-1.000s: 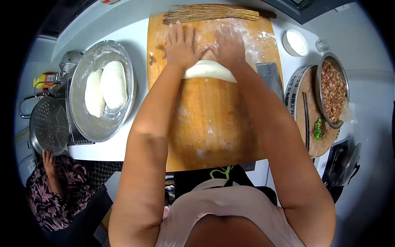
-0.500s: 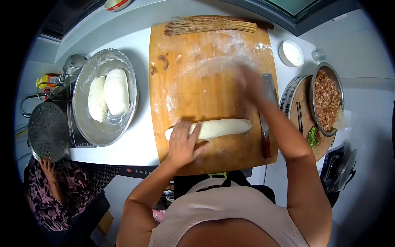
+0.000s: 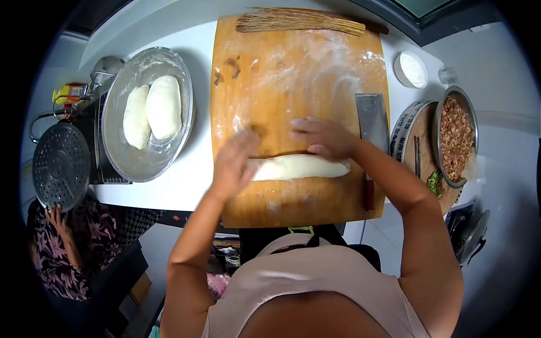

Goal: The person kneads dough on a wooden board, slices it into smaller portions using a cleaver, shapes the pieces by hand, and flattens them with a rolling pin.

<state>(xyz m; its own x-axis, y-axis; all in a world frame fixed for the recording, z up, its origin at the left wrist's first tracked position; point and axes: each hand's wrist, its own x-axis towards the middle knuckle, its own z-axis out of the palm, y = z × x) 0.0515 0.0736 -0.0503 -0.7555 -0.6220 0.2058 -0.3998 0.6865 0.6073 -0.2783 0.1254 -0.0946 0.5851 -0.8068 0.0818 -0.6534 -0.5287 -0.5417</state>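
Observation:
A long white dough roll [image 3: 298,167] lies crosswise on the floured wooden board [image 3: 282,205]. My left hand [image 3: 235,163], blurred by motion, is at the roll's left end with its fingers apart; whether it touches the dough is unclear. My right hand [image 3: 324,137] is just beyond the roll's right half, palm down, fingers stretched to the left and holding nothing. Right of the roll lies a cleaver [image 3: 373,127] with a red handle. Two thick dough pieces rest in a large metal basin [image 3: 187,121] to the left.
A straw brush [image 3: 298,21] lies along the board's far edge. At the right are a white bowl [image 3: 411,70], a round chopping block [image 3: 414,132] with chopsticks and chopped greens, and a bowl of minced filling [image 3: 455,135]. Another person's hand [image 3: 58,222] touches a perforated metal lid [image 3: 61,163].
From the board's far side, the roll and my left hand came nearer my body. My right hand also came back, passing over the cleaver's side, and is now beside the roll.

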